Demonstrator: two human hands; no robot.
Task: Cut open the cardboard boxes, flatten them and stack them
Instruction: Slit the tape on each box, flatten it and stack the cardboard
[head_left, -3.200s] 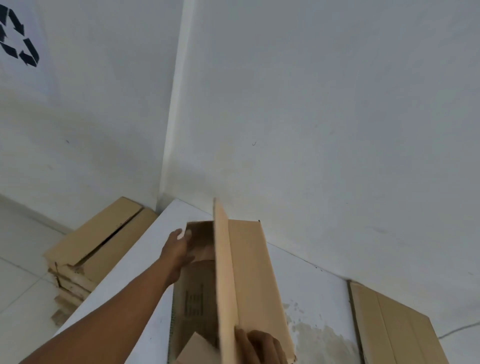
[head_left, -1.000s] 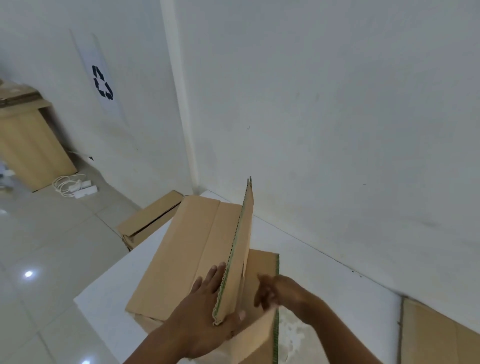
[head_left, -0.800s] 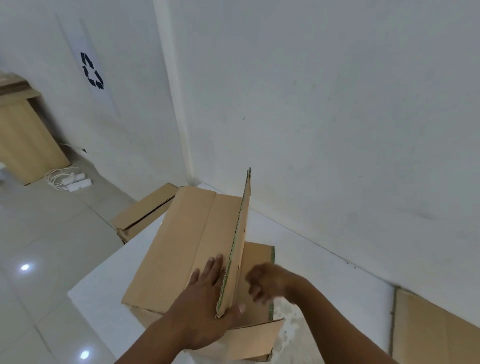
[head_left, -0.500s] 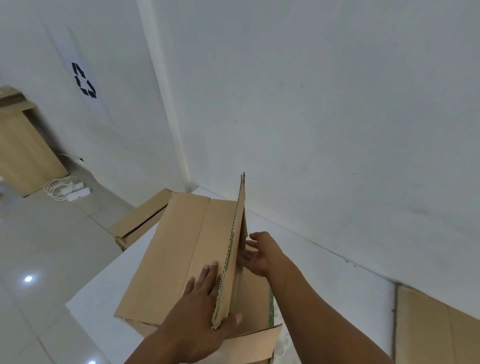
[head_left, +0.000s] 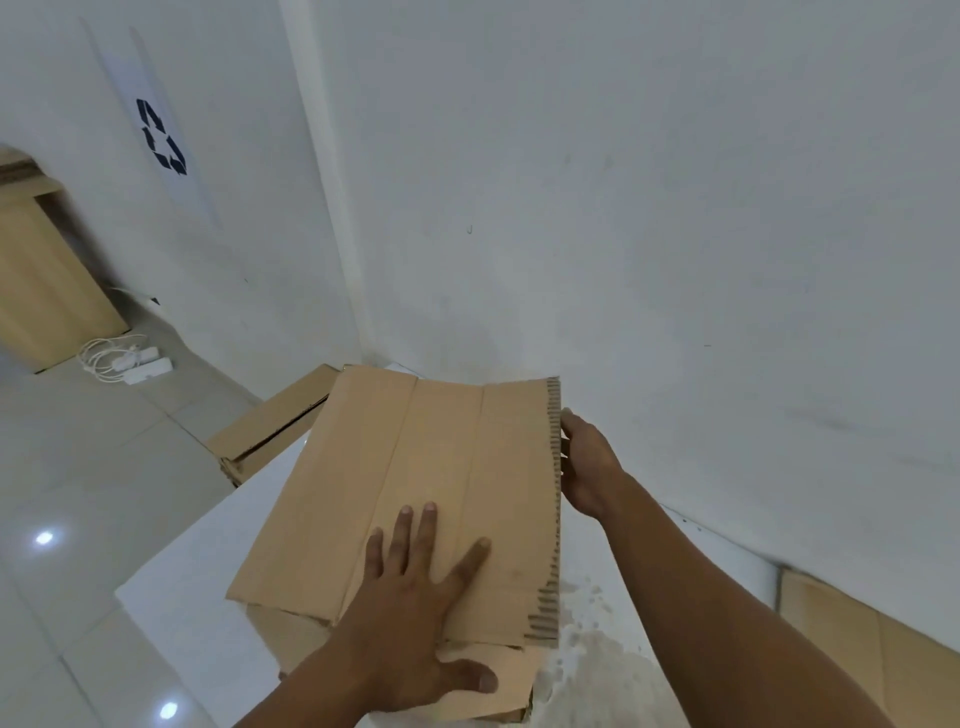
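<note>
A brown cardboard box lies nearly flat on the white table, its creased panels facing up and its corrugated cut edge along the right side. My left hand lies palm down on the near part of the top panel, fingers spread and straight. My right hand is at the box's right edge, its fingers tucked against that edge and partly hidden behind the cardboard. Another flap of the box sticks out beneath my left hand.
A stack of flattened cardboard lies on the floor past the table's far left corner. More flat cardboard lies at the right by the wall. A power strip with cables and a wooden cabinet stand far left.
The panel that stood upright has folded down flat. My left hand moved from gripping its edge to lying flat on top. My right hand shifted to the box's right edge.
</note>
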